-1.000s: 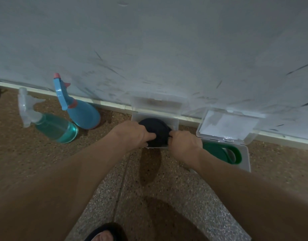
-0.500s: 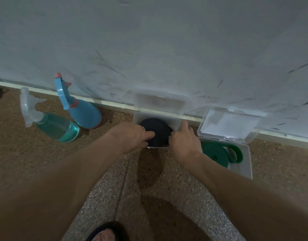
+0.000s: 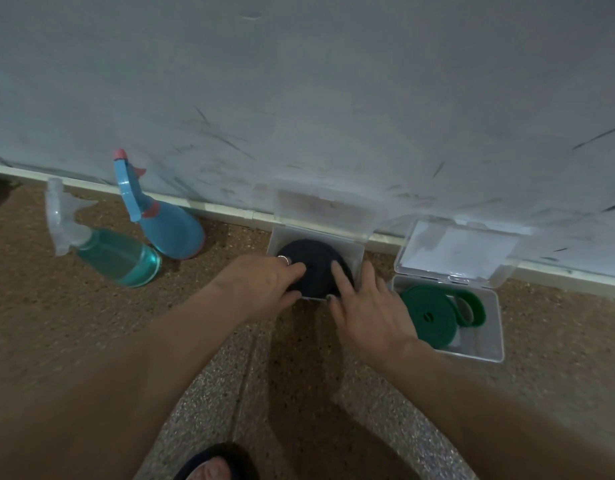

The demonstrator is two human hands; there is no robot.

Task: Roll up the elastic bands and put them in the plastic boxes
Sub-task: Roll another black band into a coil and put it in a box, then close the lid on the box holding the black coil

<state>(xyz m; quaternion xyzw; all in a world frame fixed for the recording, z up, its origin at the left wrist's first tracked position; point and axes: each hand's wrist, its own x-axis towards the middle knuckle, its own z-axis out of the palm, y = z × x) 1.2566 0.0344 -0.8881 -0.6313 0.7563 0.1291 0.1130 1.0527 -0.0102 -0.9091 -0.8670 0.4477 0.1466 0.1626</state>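
A black rolled elastic band [image 3: 314, 259] lies in a clear plastic box [image 3: 357, 249] whose lid leans open against the wall. My left hand [image 3: 264, 285] grips the roll's left side, fingers curled on top and thumb at its front edge. My right hand [image 3: 365, 306] lies with straight, spread fingers, its index finger resting on the roll's right edge. To the right, a green rolled band [image 3: 431, 313] sits in a second clear box [image 3: 496, 344], also with its lid open.
Two spray bottles lie on the speckled floor at the left: a teal one [image 3: 115, 254] and a blue one [image 3: 167, 226] against the baseboard. The grey wall stands right behind the boxes. My sandalled foot [image 3: 212, 465] shows at the bottom edge.
My right hand has let go of the black roll's edge and opened, fingers now straight. My left hand stays on the roll. The roll sits lower in the box.
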